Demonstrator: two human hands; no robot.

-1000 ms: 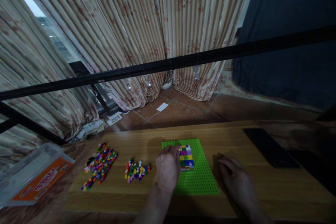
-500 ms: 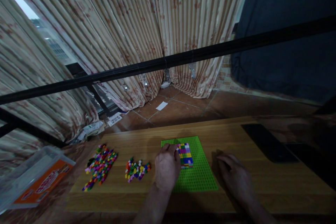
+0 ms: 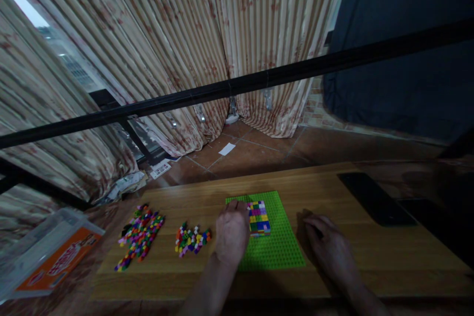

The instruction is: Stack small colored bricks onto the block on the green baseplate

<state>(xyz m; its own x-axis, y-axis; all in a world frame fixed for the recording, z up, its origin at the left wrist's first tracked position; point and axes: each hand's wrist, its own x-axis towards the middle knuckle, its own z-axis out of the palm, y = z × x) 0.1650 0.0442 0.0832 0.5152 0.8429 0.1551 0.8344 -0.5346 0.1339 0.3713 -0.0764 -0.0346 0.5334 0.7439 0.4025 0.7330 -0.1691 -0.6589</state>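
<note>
On the green studded baseplate (image 3: 274, 249) stands a low block of small multicoloured bricks (image 3: 259, 218). My left hand (image 3: 232, 229) is at the left edge of this block, its fingers closed and pointing down. Whatever is between those fingertips is hidden behind the hand. To the right of the baseplate, my right hand (image 3: 329, 244) rests on the wooden table (image 3: 148, 281), fingers curled in, with nothing visible in them. A small heap of loose bricks (image 3: 192, 240) lies left of my left hand.
Further left on the table is a larger brick heap (image 3: 140, 237). A clear plastic box (image 3: 48, 256) with an orange label stands beyond the left edge. At the right lies a black flat object (image 3: 375, 199). A dark rail (image 3: 229, 88) crosses before the curtains.
My left hand stays at the block's left edge, its fingers drawn slightly off the top toward the far left. My right hand stays put. The whole view has shifted slightly.
</note>
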